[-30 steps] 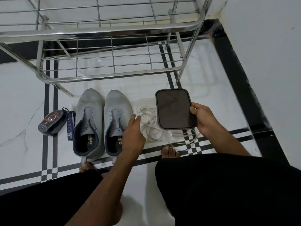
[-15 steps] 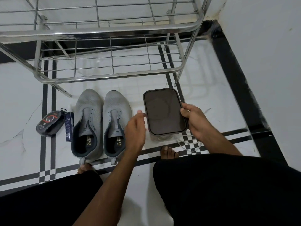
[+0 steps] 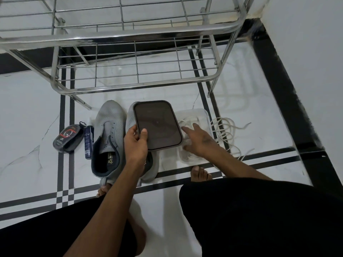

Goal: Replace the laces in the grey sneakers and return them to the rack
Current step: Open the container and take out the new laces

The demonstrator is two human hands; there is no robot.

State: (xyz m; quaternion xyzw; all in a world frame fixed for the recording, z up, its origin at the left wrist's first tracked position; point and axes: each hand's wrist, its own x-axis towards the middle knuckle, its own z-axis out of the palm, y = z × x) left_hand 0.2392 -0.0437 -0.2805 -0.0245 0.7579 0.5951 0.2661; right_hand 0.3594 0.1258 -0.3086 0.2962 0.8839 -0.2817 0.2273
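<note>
Over tiled floor (image 3: 27,112), left hand (image 3: 136,143) pinches lid (image 3: 157,125); right hand (image 3: 197,139) spread on laces (image 3: 187,120).

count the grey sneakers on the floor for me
2. One grey sneaker lies beside the blue bottle; the other sneaker sits just to its right, mostly hidden under the dark lid and the left hand.

The two sneakers (image 3: 109,138) lie side by side at the centre, the rack (image 3: 137,71) at their 12 o'clock. At 9 o'clock stand a spray bottle (image 3: 88,140) and, beyond it, a polish sponge (image 3: 67,138). At 3 o'clock sits an open container (image 3: 204,115) with laces (image 3: 187,121) inside (more laces (image 3: 226,134) trail farther right). The lid (image 3: 157,125) hangs over the right sneaker.
</note>
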